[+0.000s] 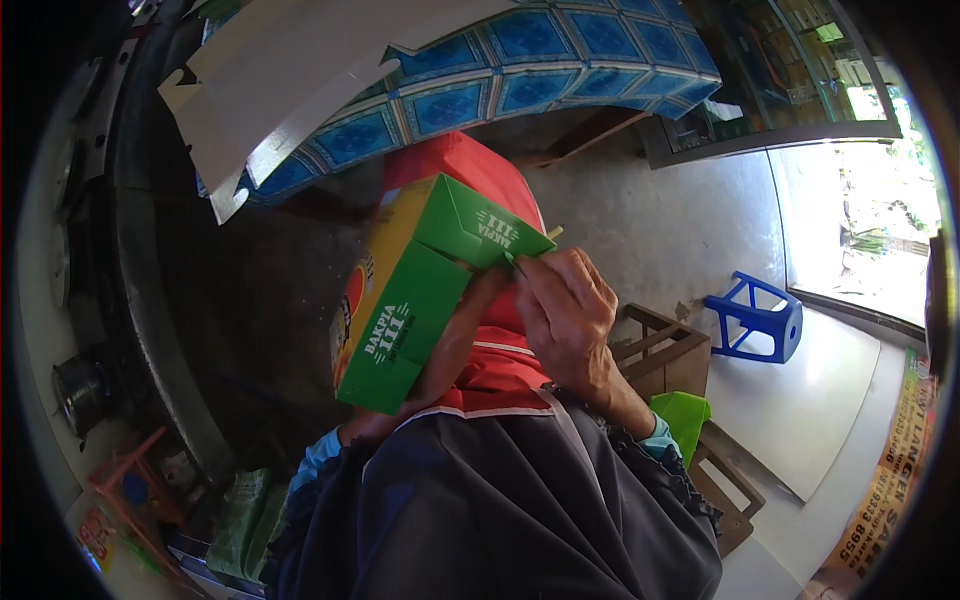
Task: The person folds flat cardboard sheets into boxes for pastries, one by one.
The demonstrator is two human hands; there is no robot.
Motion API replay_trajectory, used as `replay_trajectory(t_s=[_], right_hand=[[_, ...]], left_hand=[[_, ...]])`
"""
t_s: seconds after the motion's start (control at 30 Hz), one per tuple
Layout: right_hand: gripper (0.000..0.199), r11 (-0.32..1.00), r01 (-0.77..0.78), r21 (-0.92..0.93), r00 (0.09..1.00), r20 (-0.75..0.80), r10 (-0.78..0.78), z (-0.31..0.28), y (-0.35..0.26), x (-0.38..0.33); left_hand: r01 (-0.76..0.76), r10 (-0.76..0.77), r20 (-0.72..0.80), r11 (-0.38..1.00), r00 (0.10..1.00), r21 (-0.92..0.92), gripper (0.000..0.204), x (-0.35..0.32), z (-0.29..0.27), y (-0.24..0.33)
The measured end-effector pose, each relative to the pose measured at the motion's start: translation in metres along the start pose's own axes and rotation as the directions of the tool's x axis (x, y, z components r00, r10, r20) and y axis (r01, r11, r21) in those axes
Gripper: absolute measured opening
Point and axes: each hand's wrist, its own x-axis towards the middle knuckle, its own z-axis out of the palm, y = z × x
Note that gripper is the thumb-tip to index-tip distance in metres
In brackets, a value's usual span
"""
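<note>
Carton (405, 310), green and yellow, held up at the centre of the frame, tilted, in front of red cloth (450, 155). Its green panels face up toward me; contents hidden by the walls. Right hand (570, 305), just right of centre: thumb and fingers closed in a pinch on the edge of the carton's end flap. Left hand (483, 292): behind the carton, mostly covered by it — I cannot tell how firmly its fingers are closed.

Other containers: glass case (655, 150), upper right, with packages inside too dim to identify. Dark pot (82, 395), left edge; interior not visible from here. Upper left, large pale sheets (300, 75) lie flat on a blue-patterned table cover (525, 45) — a blue stool (778, 325) lies tipped at right.
</note>
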Motion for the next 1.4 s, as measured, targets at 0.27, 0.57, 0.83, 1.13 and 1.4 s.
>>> replay_trajectory(t_s=[0.27, 0.57, 0.83, 1.13, 1.4], right_hand=[[0.024, 0.995, -0.094, -0.015, 0.993, -0.076, 0.093, 0.0, -0.001, -0.006], [0.034, 0.99, 0.026, 0.135, 0.997, -0.07, -0.017, -0.006, 0.012, -0.023], [0.038, 1.0, -0.022, 0.009, 0.999, -0.029, 0.022, 0.001, 0.001, -0.017], [0.027, 0.647, -0.549, 0.529, 0.803, 0.121, 0.583, -0.011, 0.021, 0.002], [0.03, -0.076, -0.754, 0.652, 0.433, 0.581, 0.689, 0.006, 0.035, -0.045]], left_hand=[[-0.055, 0.05, 0.045, 0.993, 0.998, 0.103, 0.016, 0.002, 0.001, -0.011], [-0.228, 0.217, 0.071, 0.931, 0.974, 0.283, 0.016, -0.002, 0.004, -0.032], [-0.114, 0.114, 0.009, 0.984, 0.993, 0.134, 0.018, -0.004, 0.001, -0.038], [0.047, -0.023, 0.117, 0.976, 0.993, -0.214, 0.035, -0.003, -0.007, -0.019], [-0.169, 0.428, -0.51, 0.863, 0.746, 0.477, 0.052, -0.028, -0.079, 0.035]])
